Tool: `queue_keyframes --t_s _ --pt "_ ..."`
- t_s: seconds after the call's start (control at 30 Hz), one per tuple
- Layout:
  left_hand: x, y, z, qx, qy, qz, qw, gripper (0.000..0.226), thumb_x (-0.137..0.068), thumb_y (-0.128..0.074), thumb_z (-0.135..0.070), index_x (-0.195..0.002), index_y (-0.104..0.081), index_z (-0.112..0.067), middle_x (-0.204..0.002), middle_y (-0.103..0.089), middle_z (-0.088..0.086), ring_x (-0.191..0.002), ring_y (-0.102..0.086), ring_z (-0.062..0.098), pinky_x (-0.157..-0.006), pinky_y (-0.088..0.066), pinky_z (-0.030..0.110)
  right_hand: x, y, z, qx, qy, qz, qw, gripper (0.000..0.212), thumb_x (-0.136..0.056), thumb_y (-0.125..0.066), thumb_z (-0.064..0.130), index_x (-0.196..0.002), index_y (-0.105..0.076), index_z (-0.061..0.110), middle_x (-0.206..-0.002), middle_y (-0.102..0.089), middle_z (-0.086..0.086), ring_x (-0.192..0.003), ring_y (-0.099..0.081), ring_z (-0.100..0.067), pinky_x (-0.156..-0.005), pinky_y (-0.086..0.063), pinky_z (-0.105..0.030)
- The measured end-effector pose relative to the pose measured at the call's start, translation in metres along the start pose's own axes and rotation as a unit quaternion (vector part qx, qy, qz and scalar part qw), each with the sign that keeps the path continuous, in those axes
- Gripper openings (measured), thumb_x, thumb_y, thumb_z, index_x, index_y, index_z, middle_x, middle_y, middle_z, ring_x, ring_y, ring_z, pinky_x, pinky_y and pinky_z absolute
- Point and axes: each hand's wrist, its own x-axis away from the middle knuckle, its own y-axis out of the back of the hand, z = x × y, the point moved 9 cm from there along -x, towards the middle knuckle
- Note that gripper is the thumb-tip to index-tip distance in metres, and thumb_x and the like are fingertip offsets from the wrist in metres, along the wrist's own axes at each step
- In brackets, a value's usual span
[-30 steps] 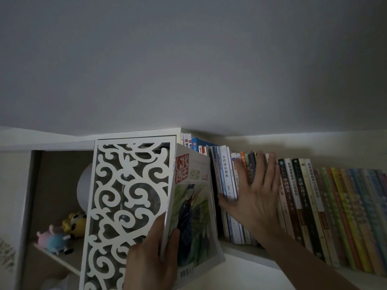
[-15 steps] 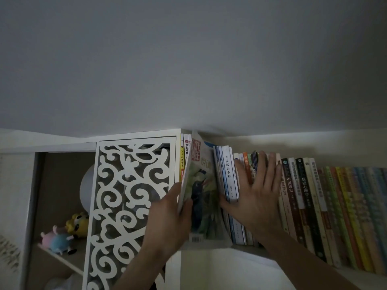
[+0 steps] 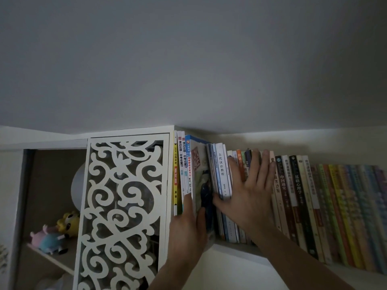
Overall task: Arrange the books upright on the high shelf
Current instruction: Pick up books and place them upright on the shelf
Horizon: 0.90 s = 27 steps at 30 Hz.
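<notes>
Pinching the thin bird-cover magazine (image 3: 201, 174), the left hand (image 3: 188, 231) risks buckling it if the flat, spread right hand (image 3: 249, 191) lets the row of upright books (image 3: 297, 197) lean back.

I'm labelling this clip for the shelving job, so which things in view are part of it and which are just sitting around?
Part of the job:
- magazine, gripped by the left hand, going into the row
- row of upright books, pressed aside by the right hand
- high shelf

Just there:
- plush toys in the side cubby
- white fretwork panel
</notes>
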Motion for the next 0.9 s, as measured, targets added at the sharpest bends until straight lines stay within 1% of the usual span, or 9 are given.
queue_keyframes --t_s 0.07,0.2,0.3,0.4,0.53,0.63,0.73,0.8,0.9 --pt "-0.008 -0.008 0.005 -0.007 0.011 -0.01 1.0 0.032 -0.103 -0.054 -0.025 -0.132 -0.046 -0.012 -0.09 -0.069 0.002 -0.051 -0.06 0.007 -0.048 -0.054 0.015 -0.001 0.0 0.001 0.003 -0.002 0.0 1.0 0.106 -0.07 -0.052 0.082 -0.154 -0.039 0.018 -0.163 -0.014 -0.032 -0.153 0.002 -0.05 -0.121 -0.01 -0.065" --pt "-0.02 -0.017 0.005 -0.069 -0.007 -0.009 0.998 0.04 -0.105 -0.049 -0.038 -0.139 -0.037 -0.018 -0.114 -0.069 0.006 -0.07 -0.061 0.003 -0.054 -0.048 0.006 -0.001 0.0 -0.002 0.003 0.006 -0.007 1.0 0.104 -0.071 -0.058 0.081 -0.153 -0.041 0.02 -0.163 -0.015 -0.03 -0.153 -0.002 -0.048 -0.12 -0.014 -0.064" --pt "-0.019 -0.008 -0.014 -0.078 -0.093 -0.057 0.991 0.061 -0.108 -0.044 -0.039 -0.157 -0.023 -0.009 -0.146 -0.05 0.01 -0.122 -0.054 0.008 -0.096 -0.055 0.028 0.004 0.002 -0.009 0.01 0.034 -0.002 0.999 0.098 -0.08 -0.049 0.083 -0.156 -0.037 0.024 -0.166 -0.011 -0.027 -0.154 -0.001 -0.045 -0.123 -0.013 -0.061" --pt "-0.019 -0.011 -0.031 -0.094 -0.203 -0.079 0.971 0.066 -0.104 -0.048 -0.017 -0.159 -0.017 0.001 -0.168 -0.018 0.015 -0.156 -0.016 0.027 -0.125 -0.024 0.049 0.014 0.002 -0.013 0.032 0.06 0.015 0.998 0.089 -0.092 -0.037 0.077 -0.16 -0.029 0.021 -0.168 -0.001 -0.021 -0.156 0.004 -0.04 -0.124 -0.012 -0.059" --pt "-0.009 -0.037 -0.02 -0.083 -0.216 -0.021 0.973 0.071 -0.103 -0.053 -0.011 -0.157 -0.012 0.009 -0.169 0.0 0.02 -0.158 -0.003 0.032 -0.124 -0.026 0.049 0.028 -0.001 -0.004 0.026 0.118 0.003 0.993 0.076 -0.101 -0.037 0.061 -0.16 -0.025 0.015 -0.169 -0.006 -0.015 -0.157 -0.001 -0.034 -0.125 -0.012 -0.057" --pt "-0.014 -0.046 -0.002 -0.1 -0.178 -0.008 0.979 0.073 -0.103 -0.055 -0.018 -0.154 -0.014 0.012 -0.166 0.004 0.028 -0.157 0.001 0.039 -0.123 -0.03 0.049 0.019 0.001 0.008 -0.064 0.129 -0.033 0.989 0.062 -0.106 -0.036 0.044 -0.158 -0.03 0.012 -0.169 -0.014 -0.01 -0.157 -0.007 -0.027 -0.125 -0.018 -0.053" --pt "-0.013 -0.054 -0.009 -0.116 -0.217 0.008 0.969 0.063 -0.105 -0.052 -0.011 -0.151 -0.02 0.017 -0.164 -0.002 0.034 -0.155 0.0 0.044 -0.124 -0.026 0.049 -0.013 0.008 0.029 -0.182 0.097 -0.04 0.978 0.059 -0.105 -0.038 0.045 -0.156 -0.037 0.015 -0.166 -0.029 -0.006 -0.156 -0.017 -0.022 -0.125 -0.022 -0.047" --pt "-0.008 -0.056 -0.011 -0.072 -0.221 0.02 0.972 0.059 -0.106 -0.042 -0.011 -0.153 -0.016 0.015 -0.166 -0.002 0.03 -0.156 -0.008 0.038 -0.122 -0.031 0.042 -0.035 0.01 0.043 -0.213 0.067 -0.03 0.974 0.061 -0.101 -0.043 0.055 -0.15 -0.046 0.018 -0.151 -0.05 -0.004 -0.143 -0.04 -0.021 -0.118 -0.037 -0.046" --pt "-0.004 -0.058 -0.008 -0.058 -0.198 -0.002 0.978 0.059 -0.106 -0.036 -0.02 -0.158 -0.018 0.001 -0.169 -0.007 0.016 -0.138 -0.046 0.034 -0.109 -0.047 0.036 -0.054 -0.001 0.058 -0.213 0.029 0.055 0.975 0.068 -0.095 -0.048 0.067 -0.147 -0.041 0.023 -0.123 -0.067 0.002 -0.104 -0.067 -0.016 -0.09 -0.058 -0.037"
